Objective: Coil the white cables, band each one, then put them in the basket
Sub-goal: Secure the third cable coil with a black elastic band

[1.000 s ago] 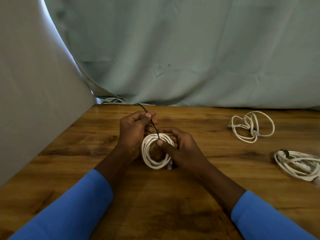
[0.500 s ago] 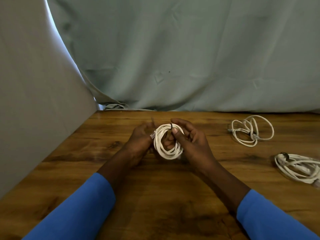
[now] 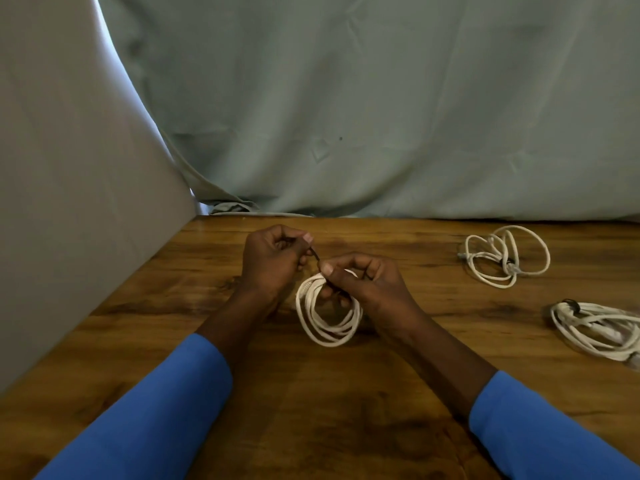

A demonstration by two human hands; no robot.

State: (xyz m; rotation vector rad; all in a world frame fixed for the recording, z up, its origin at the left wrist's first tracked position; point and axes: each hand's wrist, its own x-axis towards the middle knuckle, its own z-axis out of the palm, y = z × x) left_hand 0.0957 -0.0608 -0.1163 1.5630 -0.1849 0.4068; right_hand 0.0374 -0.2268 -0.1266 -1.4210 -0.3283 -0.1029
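The left-hand grip is closed in a pinch: thumb and curled forefinger hold the free end of a thin dark band, pulled up and away toward the far-left corner of the brown wood-grain worktop. The right-hand grip is clamped on the round coil of white cable. Its thumb and forefinger press the band against the top of the loops, and its other fingers curl through the middle of the ring. The short dark strand runs taut between the two grips.

The coil stands nearly upright between the hands, about midway between the left and right edges and nearer the far edge than the near one. Whether its lowest loop touches the wood or hangs just above it cannot be told.

A second, loosely looped white cable lies flat near the far edge, well to the right of the hands. A third white cable bundle lies at the right edge, partly cut off by the frame, with a small dark band at its left end.

Blue sleeves cover the left forearm and the right forearm, both coming in over the near edge. A pale grey-green cloth hangs behind the far edge, and a light grey sheet slopes along the left edge.
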